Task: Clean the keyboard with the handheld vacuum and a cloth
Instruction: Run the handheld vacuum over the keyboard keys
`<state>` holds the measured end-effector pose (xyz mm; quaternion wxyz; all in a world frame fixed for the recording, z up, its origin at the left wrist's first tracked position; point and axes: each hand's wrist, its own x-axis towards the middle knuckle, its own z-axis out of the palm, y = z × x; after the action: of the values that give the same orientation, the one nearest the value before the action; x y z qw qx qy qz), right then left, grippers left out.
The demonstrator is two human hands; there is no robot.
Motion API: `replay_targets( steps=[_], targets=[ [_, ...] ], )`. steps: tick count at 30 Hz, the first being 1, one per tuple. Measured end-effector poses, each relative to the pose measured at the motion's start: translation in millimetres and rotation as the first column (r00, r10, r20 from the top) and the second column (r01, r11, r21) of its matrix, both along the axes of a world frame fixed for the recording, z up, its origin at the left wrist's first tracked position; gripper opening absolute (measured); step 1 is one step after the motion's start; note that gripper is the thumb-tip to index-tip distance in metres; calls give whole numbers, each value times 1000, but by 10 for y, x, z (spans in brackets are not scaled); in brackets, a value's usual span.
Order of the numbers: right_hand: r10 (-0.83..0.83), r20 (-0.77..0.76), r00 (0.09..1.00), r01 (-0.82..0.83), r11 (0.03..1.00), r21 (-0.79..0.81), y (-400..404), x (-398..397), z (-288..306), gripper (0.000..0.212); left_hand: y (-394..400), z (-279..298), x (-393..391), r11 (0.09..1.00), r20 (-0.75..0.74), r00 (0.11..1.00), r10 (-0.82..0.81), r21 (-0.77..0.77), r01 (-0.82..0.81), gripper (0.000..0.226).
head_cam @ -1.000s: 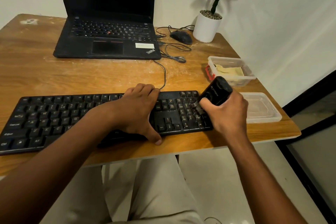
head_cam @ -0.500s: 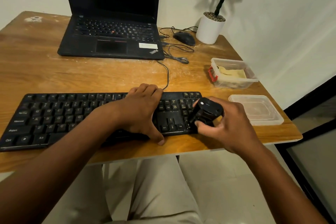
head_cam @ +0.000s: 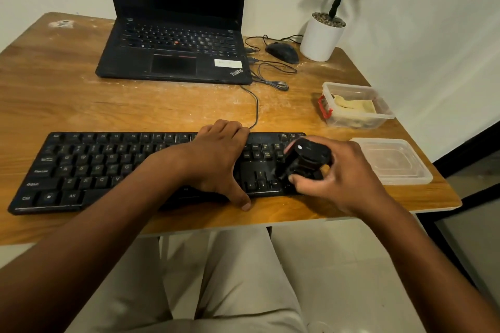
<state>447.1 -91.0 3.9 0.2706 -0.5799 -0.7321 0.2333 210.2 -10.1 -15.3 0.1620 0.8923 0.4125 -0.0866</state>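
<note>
Black plastic, the keyboard (head_cam: 113, 167) lies lengthways along the near edge of the wooden table (head_cam: 81, 105), and everything else is placed against it. Over its middle the left forearm comes in from the lower left, and the left hand (head_cam: 219, 162) lies palm down across the keys, fingers hooked over the keyboard's far edge and the thumb stretched down onto the table just past its near edge; it braces the board rather than lifting it. At the keyboard's right end the right hand (head_cam: 341, 178) reaches in from the lower right, fingers and thumb curled round the small black handheld vacuum (head_cam: 305, 159), whose nozzle end points down at the keys beside the arrow cluster. Half a second ago the vacuum sat about the same spot; a second ago it was tilted higher, off the keyboard's right end, and the left hand has not shifted. Behind the keyboard stands an open laptop (head_cam: 173, 54). Right of the keyboard lies a clear lid (head_cam: 392, 162), and beyond that a clear tub (head_cam: 357, 105) holding a yellowish cloth (head_cam: 354, 106)
</note>
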Motion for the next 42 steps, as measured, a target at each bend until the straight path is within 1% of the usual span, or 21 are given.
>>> replay_targets(
  steps=[3, 4, 8, 10, 12, 16, 18, 20, 22, 23, 24, 26, 28, 30, 32, 34, 35, 36, 38, 40, 42],
  targets=[
    [55, -6, 998, -55, 995, -87, -119, 75, 125, 41, -1, 5, 1, 1000, 4, 1000, -4, 4, 4, 139],
    [43, -11, 999, -44, 997, -69, -95, 83, 141, 41, -2, 10, 0, 1000, 5, 1000, -5, 4, 5, 138],
    [-77, -62, 995, 83, 992, 99, 133, -8, 80, 40, -10, 14, -1, 1000, 6, 1000, -1, 1, 1, 139],
    [-99, -51, 994, 105, 985, 140, 186, -61, -6, 40, -12, 18, -3, 1000, 7, 1000, -2, -3, 2, 139],
    [-84, -16, 996, 85, 988, 128, 114, -63, -73, 41, -8, 18, -1, 1000, 8, 1000, -4, 3, 4, 139],
    [-33, 14, 999, 33, 999, 35, -199, 52, 2, 40, -2, 5, -4, 1000, -2, 1000, -15, 20, 15, 139],
    [-68, 3, 998, 68, 996, 62, -277, 52, 60, 36, 0, 4, 0, 1000, -5, 1000, -15, 18, 15, 140],
    [-174, -93, 980, 184, 977, 105, -267, -43, 16, 38, 0, 7, 5, 1000, -8, 1000, -13, 14, 13, 140],
    [-255, -246, 935, 285, 954, 96, -244, -202, -98, 36, -7, 13, 4, 1000, -9, 1000, -10, 10, 10, 140],
    [-289, -279, 916, 326, 941, 96, -243, -263, -160, 35, -10, 17, 2, 1000, -9, 1000, -9, 10, 9, 141],
    [-321, -273, 907, 359, 928, 104, -243, -276, -210, 34, -10, 18, 0, 1000, -9, 1000, -9, 11, 9, 141],
    [-406, -208, 890, 435, 892, 119, -241, -182, -224, 30, -7, 21, 1, 1000, -11, 1000, -9, 9, 9, 141],
    [-521, -122, 845, 534, 832, 151, -240, 0, -185, 27, -5, 16, 2, 1000, -6, 1000, -8, 13, 8, 141],
    [-596, -89, 798, 601, 776, 192, -243, 114, -116, 26, -6, 9, 3, 1000, 0, 1000, -9, 18, 9, 141],
    [-583, -165, 796, 605, 772, 195, -250, 71, -85, 26, -4, 8, 3, 1000, 5, 1000, -6, 14, 5, 141],
    [-505, -273, 819, 555, 818, 149, -270, -97, -90, 27, -4, 14, 5, 1000, 5, 1000, -3, 10, 3, 141],
    [-473, -288, 833, 523, 843, 128, -283, -181, -113, 28, -4, 16, 8, 1000, 1, 1000, -3, 10, 3, 142],
    [-455, -268, 849, 499, 858, 123, -290, -230, -156, 29, -2, 16, 9, 1000, -4, 1000, -2, 11, 2, 142],
    [-480, -194, 855, 509, 849, 140, -288, -208, -216, 30, 2, 13, 10, 1000, -8, 1000, -2, 11, 2, 142],
    [-549, -137, 825, 565, 809, 161, -268, -66, -205, 31, 2, 8, 10, 1000, -8, 1000, -1, 11, 1, 141],
    [-608, -107, 787, 617, 764, 189, -229, 68, -138, 27, -3, 9, 11, 1000, -12, 1000, -2, 12, 2, 141]
  ],
)
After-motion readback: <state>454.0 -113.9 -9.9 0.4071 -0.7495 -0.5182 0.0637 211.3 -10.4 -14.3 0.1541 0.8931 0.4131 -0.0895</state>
